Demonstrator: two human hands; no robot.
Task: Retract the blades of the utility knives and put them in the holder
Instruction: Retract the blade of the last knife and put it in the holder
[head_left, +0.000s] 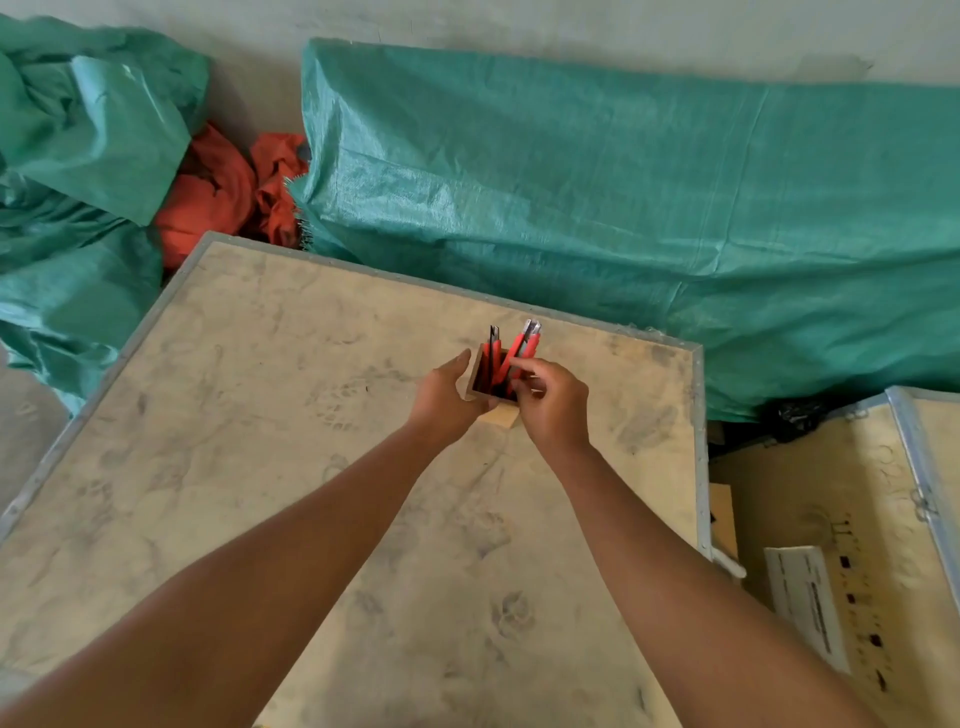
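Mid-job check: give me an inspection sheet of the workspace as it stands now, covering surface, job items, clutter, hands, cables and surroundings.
Surface: wooden crate top with metal edging, dusty and scuffed.
Job's things: small wooden holder near the far edge; red utility knives stand in it, tips up and leaning. Whether blades are retracted cannot be told.
Clutter: nothing seen on the crate top besides the holder.
Hands: left hand steadies the holder's left side; right hand pinches a knife at the holder's mouth.
Cables: nothing seen.
Surroundings: green tarp behind, orange cloth at left, a second crate with a white label at right.
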